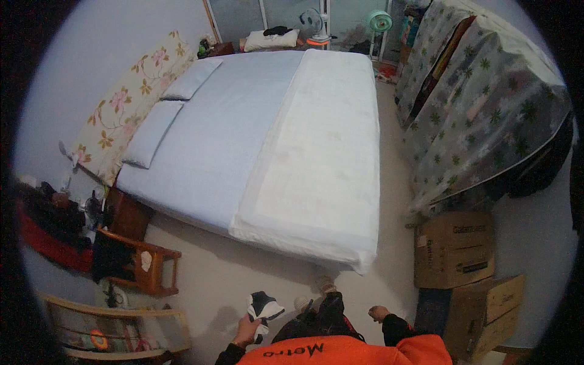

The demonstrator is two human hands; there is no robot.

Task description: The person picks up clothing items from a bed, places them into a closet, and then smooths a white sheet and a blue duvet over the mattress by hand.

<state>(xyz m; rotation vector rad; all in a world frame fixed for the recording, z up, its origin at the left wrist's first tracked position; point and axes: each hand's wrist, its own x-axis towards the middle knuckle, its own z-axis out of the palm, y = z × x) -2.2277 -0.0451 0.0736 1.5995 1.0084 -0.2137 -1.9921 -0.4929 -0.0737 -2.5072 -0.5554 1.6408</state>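
Observation:
My left hand (247, 330) is closed around a crumpled black and white cloth (264, 306) at the bottom of the view. Away to the right, my right hand (378, 314) hangs over the floor with its fingers curled; whether anything is in it cannot be told. Beyond both hands stands a large bed with a pale blue sheet (219, 137). A white cover (324, 150) lies across its right part, and its near corner hangs over the edge. Two pale blue pillows (155, 132) lie along the floral headboard (132, 100).
A wooden chair (157, 269) and a wood-framed shelf (118, 312) stand at the left. Cardboard boxes (456, 251) are stacked at the right, below a rack under a leaf-patterned cover (488, 114). Two fans (315, 23) stand beyond the bed.

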